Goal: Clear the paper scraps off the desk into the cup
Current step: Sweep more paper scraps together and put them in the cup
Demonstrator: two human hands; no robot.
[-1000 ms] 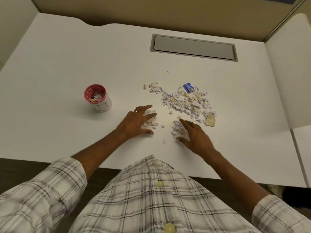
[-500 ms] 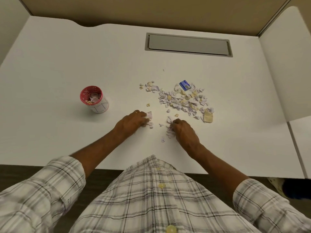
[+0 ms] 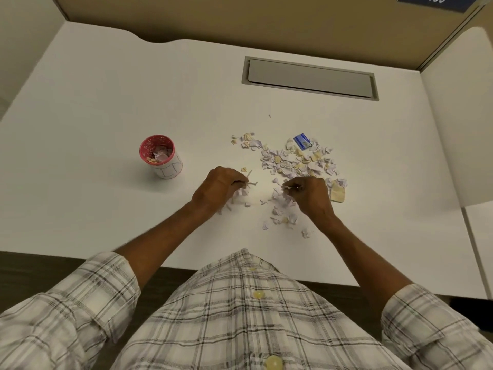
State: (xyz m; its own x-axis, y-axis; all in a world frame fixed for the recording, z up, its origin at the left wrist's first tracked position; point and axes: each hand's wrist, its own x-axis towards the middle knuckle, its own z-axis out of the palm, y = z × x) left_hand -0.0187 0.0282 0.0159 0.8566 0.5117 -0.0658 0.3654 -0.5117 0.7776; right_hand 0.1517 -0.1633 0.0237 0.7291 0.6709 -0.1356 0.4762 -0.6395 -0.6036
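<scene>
A pile of torn paper scraps (image 3: 296,162), white, lilac and cream, lies on the white desk (image 3: 106,116) right of centre. A small cup (image 3: 161,156) with a red inside stands to the left, upright, with scraps in it. My left hand (image 3: 220,186) is closed on a pinch of scraps just above the desk, right of the cup. My right hand (image 3: 310,193) is closed on another bunch of scraps at the near edge of the pile. Loose scraps (image 3: 282,218) lie under and beside both hands.
A small blue card (image 3: 302,141) lies at the far edge of the pile, a larger cream piece (image 3: 337,194) at its right. A grey cable hatch (image 3: 309,78) is set into the desk at the back. Partition walls stand behind and to the right.
Both hands went from flat on the scraps to curled fists gripping them, and have lifted slightly. Some scraps dropped near the desk's front.
</scene>
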